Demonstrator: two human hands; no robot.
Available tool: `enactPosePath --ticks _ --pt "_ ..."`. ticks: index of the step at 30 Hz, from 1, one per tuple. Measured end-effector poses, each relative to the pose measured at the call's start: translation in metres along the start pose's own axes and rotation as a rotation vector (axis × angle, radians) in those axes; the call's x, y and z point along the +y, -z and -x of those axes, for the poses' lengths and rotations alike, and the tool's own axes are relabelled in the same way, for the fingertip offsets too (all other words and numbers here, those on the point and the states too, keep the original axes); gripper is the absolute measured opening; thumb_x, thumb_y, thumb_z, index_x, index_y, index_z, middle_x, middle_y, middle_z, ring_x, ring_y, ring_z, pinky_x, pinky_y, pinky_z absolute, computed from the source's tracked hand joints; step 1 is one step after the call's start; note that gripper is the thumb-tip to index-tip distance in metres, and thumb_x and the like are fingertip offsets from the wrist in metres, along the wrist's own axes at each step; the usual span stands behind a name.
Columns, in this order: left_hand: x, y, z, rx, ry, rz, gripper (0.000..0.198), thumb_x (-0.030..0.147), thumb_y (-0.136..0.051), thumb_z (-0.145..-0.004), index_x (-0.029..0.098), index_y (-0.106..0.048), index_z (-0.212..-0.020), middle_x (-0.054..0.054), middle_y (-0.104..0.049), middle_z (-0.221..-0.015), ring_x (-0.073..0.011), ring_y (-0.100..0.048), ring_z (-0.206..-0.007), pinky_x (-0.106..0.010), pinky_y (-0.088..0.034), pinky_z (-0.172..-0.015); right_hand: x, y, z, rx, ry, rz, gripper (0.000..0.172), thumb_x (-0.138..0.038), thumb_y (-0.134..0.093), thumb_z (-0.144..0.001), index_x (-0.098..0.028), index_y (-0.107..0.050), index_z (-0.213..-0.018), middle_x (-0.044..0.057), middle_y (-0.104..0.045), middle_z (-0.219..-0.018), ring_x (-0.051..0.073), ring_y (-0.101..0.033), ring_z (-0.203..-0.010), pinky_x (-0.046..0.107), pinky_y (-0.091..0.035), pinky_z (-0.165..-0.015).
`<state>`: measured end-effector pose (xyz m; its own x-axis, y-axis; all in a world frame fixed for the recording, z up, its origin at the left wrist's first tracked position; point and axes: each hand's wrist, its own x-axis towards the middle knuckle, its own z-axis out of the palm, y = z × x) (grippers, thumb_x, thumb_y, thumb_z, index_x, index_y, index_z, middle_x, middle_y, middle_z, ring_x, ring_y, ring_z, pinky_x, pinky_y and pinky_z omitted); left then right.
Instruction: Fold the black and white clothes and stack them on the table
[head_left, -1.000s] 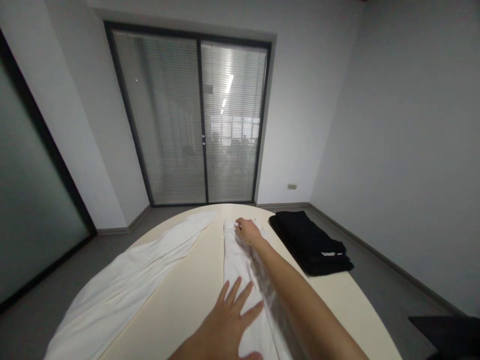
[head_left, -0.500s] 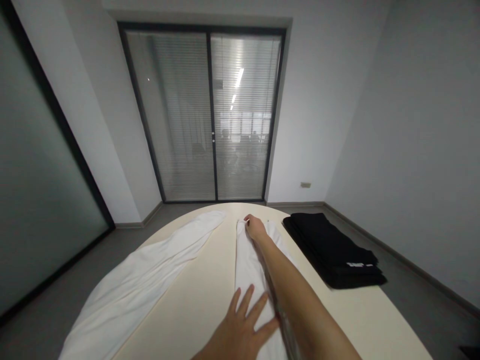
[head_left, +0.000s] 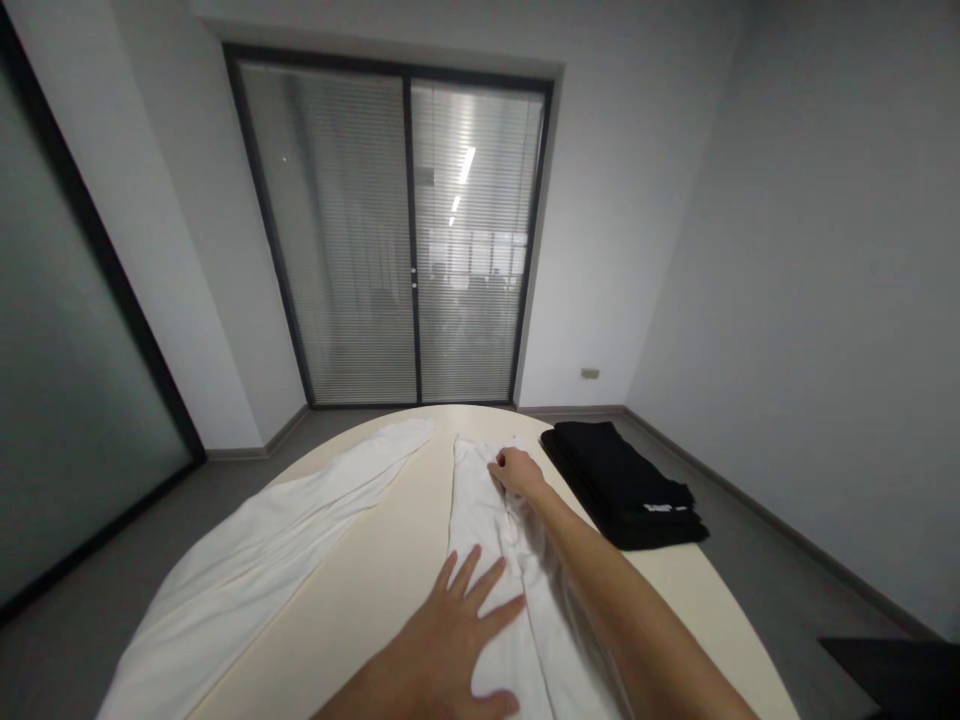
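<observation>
A white cloth (head_left: 480, 515) lies lengthwise on the cream table, with long folds and a seam down its middle. My left hand (head_left: 465, 630) rests flat on its near part, fingers spread, holding nothing. Over the far part of the same cloth is my right hand (head_left: 517, 470), its fingers curled together near the far end; whether fabric is pinched between them is too small to tell. My right forearm covers part of the cloth's right side.
Another white cloth (head_left: 277, 540) stretches along the left of the table (head_left: 352, 590). Folded black cloths (head_left: 622, 485) are stacked at the right edge. A dark object (head_left: 900, 670) shows at the lower right.
My right hand has come slightly nearer and off the cloth's far edge. More of the white cloth shows between and below my hands. The whole view has shifted a little.
</observation>
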<state>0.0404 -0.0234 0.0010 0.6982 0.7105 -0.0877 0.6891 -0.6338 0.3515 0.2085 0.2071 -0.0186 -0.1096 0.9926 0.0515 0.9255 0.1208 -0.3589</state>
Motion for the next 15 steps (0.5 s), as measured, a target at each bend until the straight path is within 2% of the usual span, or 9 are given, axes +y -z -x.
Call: enactPosePath --ticks 3,6,8,12,15 --pt "0.005 0.001 0.004 -0.003 0.007 0.020 0.092 0.049 -0.070 -0.078 0.033 -0.023 -0.155 -0.009 -0.004 -0.164 -0.0448 0.003 -0.147 -0.072 -0.003 -0.113 0.002 0.002 0.009 0.053 0.012 -0.011 0.027 -0.036 -0.051 -0.093 -0.018 -0.065 -0.107 0.011 -0.072 -0.105 0.021 -0.066 -0.098 0.028 -0.044 -0.079" --pt "0.007 -0.001 0.005 -0.024 0.033 0.036 0.091 0.053 -0.070 -0.079 0.034 -0.023 -0.155 -0.009 -0.003 -0.164 -0.0451 0.004 -0.147 -0.072 -0.001 -0.113 0.001 0.005 0.019 0.089 0.033 -0.024 0.037 -0.033 -0.050 -0.094 -0.017 -0.053 -0.127 0.012 -0.067 -0.118 0.019 -0.063 -0.104 0.027 -0.043 -0.084" --pt "0.006 -0.002 0.006 -0.029 0.048 0.045 0.091 0.055 -0.068 -0.080 0.034 -0.022 -0.156 -0.008 -0.002 -0.164 -0.0440 0.005 -0.147 -0.071 0.000 -0.113 -0.001 0.008 0.028 0.105 0.036 -0.021 0.041 -0.034 -0.044 -0.096 -0.017 -0.047 -0.133 0.013 -0.064 -0.124 0.020 -0.062 -0.108 0.029 -0.043 -0.087" --pt "-0.003 -0.005 0.005 -0.011 0.040 0.031 0.091 0.060 -0.064 -0.082 0.034 -0.019 -0.156 -0.007 0.001 -0.164 -0.0420 0.008 -0.148 -0.069 0.000 -0.115 0.001 0.009 0.053 0.020 0.052 0.009 0.043 -0.046 -0.048 -0.093 -0.017 -0.057 -0.123 0.016 -0.067 -0.116 0.028 -0.064 -0.105 0.037 -0.045 -0.086" --pt "-0.018 -0.006 0.004 0.028 0.007 -0.001 0.089 0.063 -0.063 -0.082 0.032 -0.022 -0.156 -0.009 -0.003 -0.164 -0.0425 0.005 -0.148 -0.070 -0.003 -0.115 0.010 0.004 0.074 -0.085 0.140 0.003 0.054 -0.057 -0.053 -0.089 -0.021 -0.057 -0.130 0.016 -0.063 -0.128 0.031 -0.060 -0.116 0.041 -0.044 -0.094"
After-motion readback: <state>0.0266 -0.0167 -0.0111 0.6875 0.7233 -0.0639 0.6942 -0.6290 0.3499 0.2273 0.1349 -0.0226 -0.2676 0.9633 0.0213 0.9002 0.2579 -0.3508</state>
